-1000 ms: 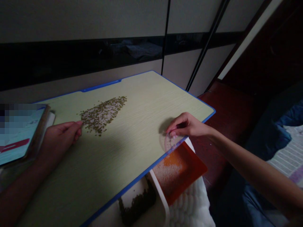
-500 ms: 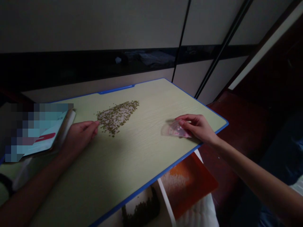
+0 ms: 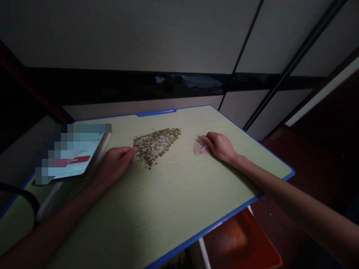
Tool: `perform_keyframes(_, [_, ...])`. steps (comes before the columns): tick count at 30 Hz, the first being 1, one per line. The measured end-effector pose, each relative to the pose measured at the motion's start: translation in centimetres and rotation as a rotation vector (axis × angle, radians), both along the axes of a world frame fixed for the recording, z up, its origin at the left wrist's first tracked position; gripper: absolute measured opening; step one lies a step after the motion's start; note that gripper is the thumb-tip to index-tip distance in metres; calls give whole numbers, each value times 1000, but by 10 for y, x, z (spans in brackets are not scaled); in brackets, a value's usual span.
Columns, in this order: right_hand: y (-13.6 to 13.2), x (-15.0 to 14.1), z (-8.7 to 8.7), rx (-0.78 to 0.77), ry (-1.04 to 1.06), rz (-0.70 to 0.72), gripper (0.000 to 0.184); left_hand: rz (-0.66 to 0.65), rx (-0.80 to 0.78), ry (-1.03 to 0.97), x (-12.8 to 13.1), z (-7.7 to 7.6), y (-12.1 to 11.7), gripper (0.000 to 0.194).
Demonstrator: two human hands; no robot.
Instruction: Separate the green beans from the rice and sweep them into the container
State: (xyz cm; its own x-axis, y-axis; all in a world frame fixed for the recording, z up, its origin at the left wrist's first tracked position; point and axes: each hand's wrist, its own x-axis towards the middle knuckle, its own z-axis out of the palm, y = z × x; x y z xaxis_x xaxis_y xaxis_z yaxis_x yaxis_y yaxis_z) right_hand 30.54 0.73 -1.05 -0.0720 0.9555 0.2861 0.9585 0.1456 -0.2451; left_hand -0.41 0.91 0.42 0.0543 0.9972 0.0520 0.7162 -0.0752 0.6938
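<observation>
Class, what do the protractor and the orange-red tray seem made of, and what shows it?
The protractor looks like clear plastic: the tabletop shows through between pink markings. The orange-red tray is probably smooth, moulded plastic, from its thin, seamless-looking walls.

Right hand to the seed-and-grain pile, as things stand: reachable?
Probably yes: only bare tabletop shows between the right hand and the pile. The clear protractor-like piece at its fingers looks flat, so hardly a block.
</observation>
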Motion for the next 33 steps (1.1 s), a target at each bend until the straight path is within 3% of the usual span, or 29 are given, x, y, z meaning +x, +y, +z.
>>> perform_keyframes(5, [48,-6,-1,-30,-84,-177,45,-11,3,10,-2,-4,1,40])
perform_keyframes(14, [103,1,-6,95,137,-182,44,-4,-21,7,-4,-8,5,42])
perform_keyframes(28, [94,-15,-2,-17,129,-275,38,18,-88,-3,-6,-9,5,43])
perform_keyframes(33, [94,-27,-5,38,244,-196,35,27,-75,2,-5,-8,6,42])
